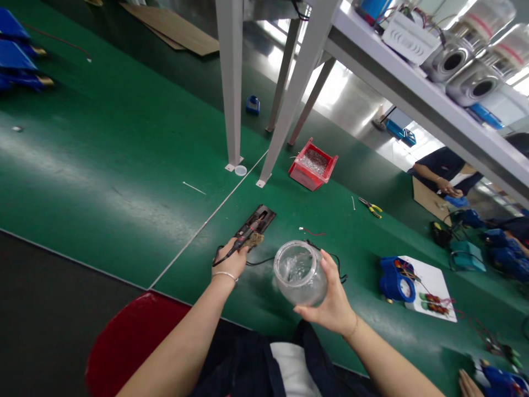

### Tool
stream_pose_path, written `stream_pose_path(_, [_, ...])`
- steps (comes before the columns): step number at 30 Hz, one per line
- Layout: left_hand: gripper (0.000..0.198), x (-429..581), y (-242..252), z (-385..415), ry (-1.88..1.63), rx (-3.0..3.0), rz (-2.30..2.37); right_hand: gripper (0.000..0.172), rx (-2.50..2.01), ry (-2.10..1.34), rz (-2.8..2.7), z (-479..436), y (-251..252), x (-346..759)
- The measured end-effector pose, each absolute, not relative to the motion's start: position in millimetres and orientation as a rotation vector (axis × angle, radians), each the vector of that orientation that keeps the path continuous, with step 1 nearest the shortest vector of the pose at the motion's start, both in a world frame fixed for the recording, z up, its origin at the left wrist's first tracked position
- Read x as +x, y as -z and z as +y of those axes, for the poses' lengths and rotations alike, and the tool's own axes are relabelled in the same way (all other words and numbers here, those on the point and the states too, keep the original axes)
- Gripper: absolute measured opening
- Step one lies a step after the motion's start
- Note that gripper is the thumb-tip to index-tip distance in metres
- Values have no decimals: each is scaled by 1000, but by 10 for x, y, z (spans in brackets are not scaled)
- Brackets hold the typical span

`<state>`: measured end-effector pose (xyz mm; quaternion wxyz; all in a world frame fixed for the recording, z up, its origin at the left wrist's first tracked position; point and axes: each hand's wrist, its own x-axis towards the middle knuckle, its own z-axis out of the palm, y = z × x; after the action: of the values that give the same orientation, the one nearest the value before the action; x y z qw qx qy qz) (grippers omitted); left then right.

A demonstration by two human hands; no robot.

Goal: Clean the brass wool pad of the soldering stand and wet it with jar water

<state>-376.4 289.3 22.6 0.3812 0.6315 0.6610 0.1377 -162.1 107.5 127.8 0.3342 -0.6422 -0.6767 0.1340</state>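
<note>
Clear plastic, dome-shaped — a transparent housing point(300, 273) cupped in the right hand point(330, 300), fingers wrapped round its right side and underside, thumb up along the rim, open mouth tilted toward the camera. Held just above the green work surface point(124, 165), near the front edge, right of centre in the head view.

Left hand point(232, 263) closed round the grip of a soldering iron point(243, 238), black with red trim, tip pointing up and away onto a dark stand point(261, 219) with a worn sponge beside the fingers. Thin bracelet on the left wrist. Black cord trailing from the iron across the mat toward the housing.

Further back: a red bin point(313, 164) with shiny contents, just right of grey frame legs point(231, 82); a small white cap at the foot of one leg. Yellow-handled pliers point(371, 207) right of the bin, well apart from both hands. Blue device point(395, 278) on a white sheet point(433, 286) to the right, with red wired parts lying beside it.

Upper right — grey shelf point(413, 94) carrying metal meter bodies. Beneath it, another person's hands point(448, 190) at work on cardboard.
</note>
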Motion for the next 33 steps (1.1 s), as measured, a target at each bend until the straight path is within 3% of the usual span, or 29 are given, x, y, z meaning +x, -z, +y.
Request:
stream_pose_path(10, [44, -3714, -317, 2557, -624, 879, 1450, 107, -1786, -292, -1807, 925, -1357, -1602])
stream_pose_path(21, [47, -3746, -71, 2606, -874, 708, 1439, 106, -1780, -195, -1936, 1091, -1315, -1609])
stream_pose_path(33, [31, -3627, 9, 2742, -991, 643, 1476, 101, -1722, -19, -2229, 1804, -1205, -1380])
